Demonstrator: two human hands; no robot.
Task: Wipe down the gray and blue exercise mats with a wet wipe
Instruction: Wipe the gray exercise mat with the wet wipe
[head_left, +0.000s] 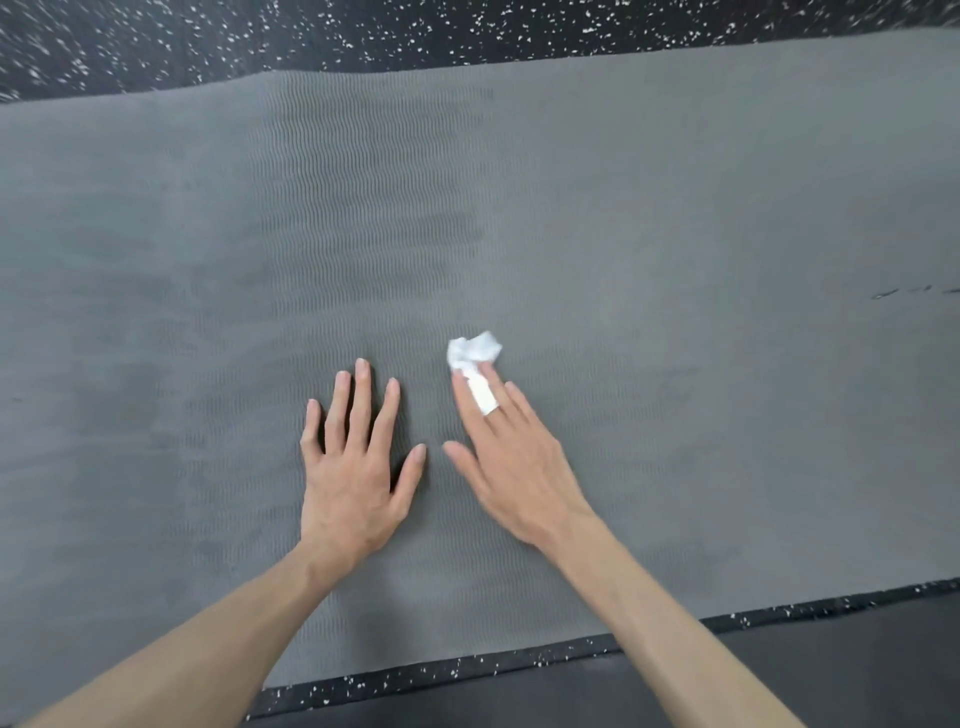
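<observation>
A crumpled white wet wipe (475, 354) lies at twelve o'clock of the right hand (511, 467), a strip threaded between its straight fingers (511, 400) and pressed onto the ribbed gray foam exercise mat (675, 234); the left hand (358, 467) rests flat, fingers spread, at nine o'clock. Black speckled rubber floor (467, 31) borders the mat.

We see a black rubber floor (156, 47) flecked with white, showing as a band from ten to two o'clock and as a thin strip toward five o'clock. Directly on it lies the gray mat (675, 234) — ribbed in fine wavy lines, spread flat across nearly the whole view, with a few short dark marks at three o'clock. At five o'clock, just past the speckled strip, a darker smooth surface (779, 670) lies on the floor too — what it is we cannot tell.
</observation>
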